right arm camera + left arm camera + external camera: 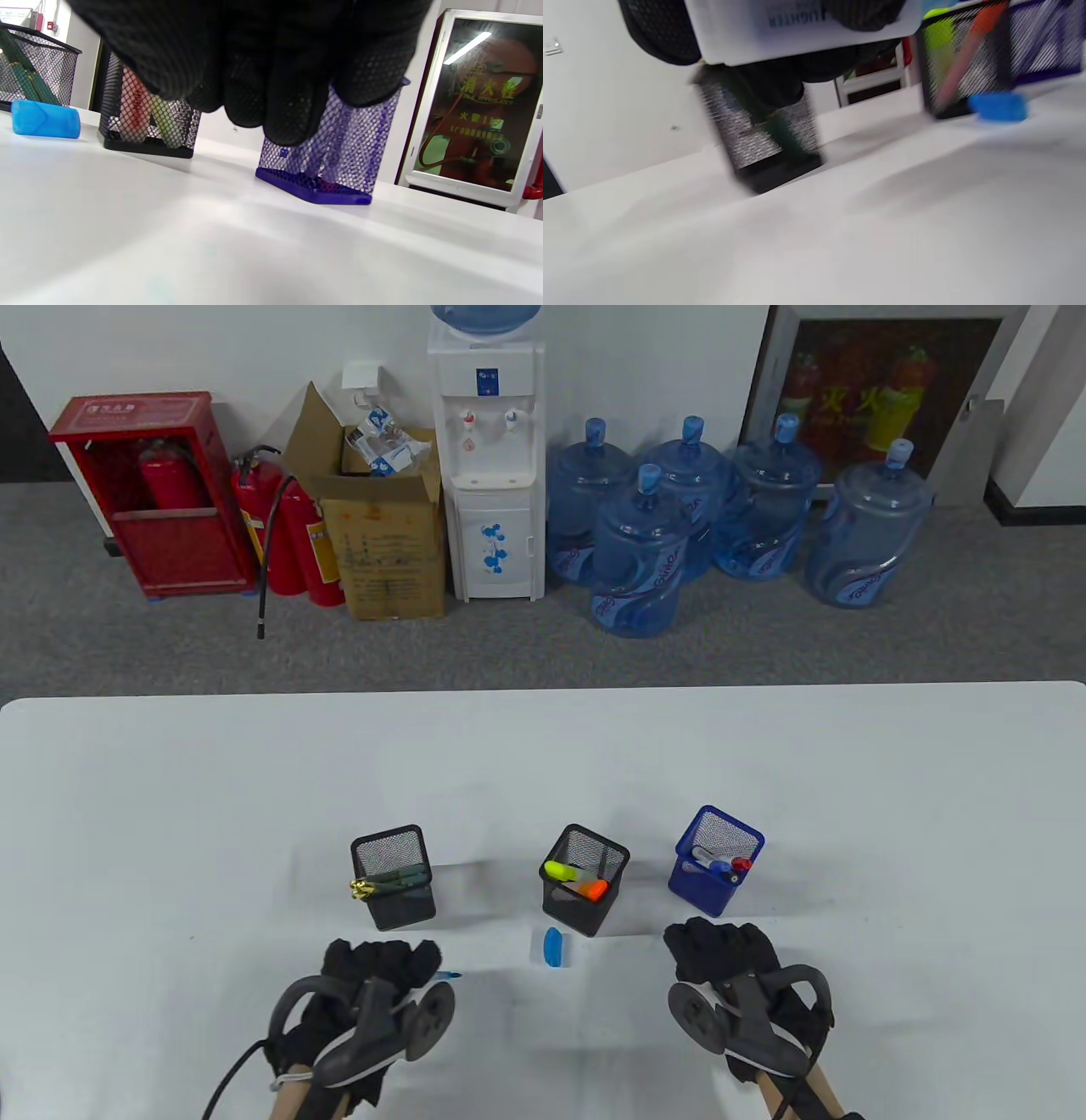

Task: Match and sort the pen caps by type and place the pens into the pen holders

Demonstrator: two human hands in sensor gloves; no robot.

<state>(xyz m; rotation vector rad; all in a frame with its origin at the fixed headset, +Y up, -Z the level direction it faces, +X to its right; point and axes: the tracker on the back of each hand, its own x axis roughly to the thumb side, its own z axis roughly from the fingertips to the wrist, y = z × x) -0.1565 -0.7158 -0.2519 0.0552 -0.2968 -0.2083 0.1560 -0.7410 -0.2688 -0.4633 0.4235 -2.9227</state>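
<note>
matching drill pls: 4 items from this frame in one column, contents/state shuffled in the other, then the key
Items:
1. left black mesh holder
2. middle black mesh holder
3. blue mesh holder
4. blue cap

States:
A. lies loose on the table
B. holds yellow and orange highlighters
C. holds dark green pens
D. holds pens with blue and red ends

Pairs: 1-C, 2-B, 3-D, 4-A
</note>
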